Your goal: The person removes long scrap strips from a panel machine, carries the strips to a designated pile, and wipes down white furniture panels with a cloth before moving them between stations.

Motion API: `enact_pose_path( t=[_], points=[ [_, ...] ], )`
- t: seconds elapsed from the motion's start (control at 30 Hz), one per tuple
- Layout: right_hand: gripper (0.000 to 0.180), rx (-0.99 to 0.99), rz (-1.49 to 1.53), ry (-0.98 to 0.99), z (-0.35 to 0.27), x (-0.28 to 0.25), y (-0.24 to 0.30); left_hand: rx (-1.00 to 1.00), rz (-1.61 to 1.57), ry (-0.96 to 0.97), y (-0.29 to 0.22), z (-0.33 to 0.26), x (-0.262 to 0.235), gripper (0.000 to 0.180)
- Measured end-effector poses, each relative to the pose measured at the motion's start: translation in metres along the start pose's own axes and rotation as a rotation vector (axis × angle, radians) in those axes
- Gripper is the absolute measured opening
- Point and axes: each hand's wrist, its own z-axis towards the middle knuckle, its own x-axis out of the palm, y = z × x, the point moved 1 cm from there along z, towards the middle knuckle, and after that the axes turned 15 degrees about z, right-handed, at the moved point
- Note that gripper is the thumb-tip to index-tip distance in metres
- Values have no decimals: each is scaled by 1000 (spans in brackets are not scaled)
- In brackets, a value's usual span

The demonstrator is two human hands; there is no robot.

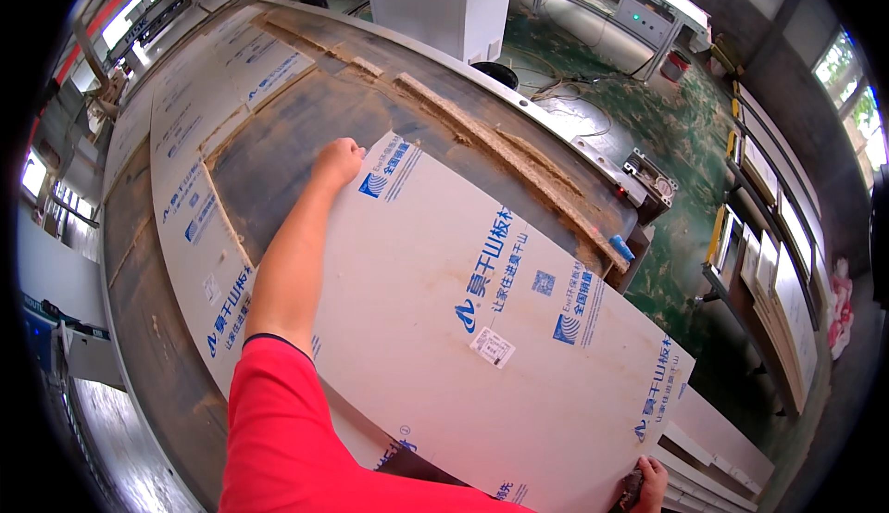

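Grey board (417, 263) lies partly over machine bed (278, 143); left hand (341, 159) grips edge near far corner, right hand (653, 485) grips near end. Probably heavy, stiff, smooth; better hold opposite edges, corners may chip.

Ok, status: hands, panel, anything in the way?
Left hand gripping panel at far corner, right hand at near edge. Printed side up. Particleboard strip on table alongside, possibly in the way.

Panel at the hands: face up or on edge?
Face up: the panel turns its broad printed side, with a white label, toward the camera.
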Motion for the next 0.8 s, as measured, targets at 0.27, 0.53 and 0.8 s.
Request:
enact_pose_path(
  t=[0.27,0.53,0.8],
  points=[
    [16,12,46,-24,-4,7,4,-113,57,-172,-30,19,-1,24],
    [11,27,63,-44,-3,0,0,-85,-1,-147,-43,49,21,28],
    [11,16,38,-59,-10,6,3,-83,-20,-46,-61,56,25,35]
  ],
)
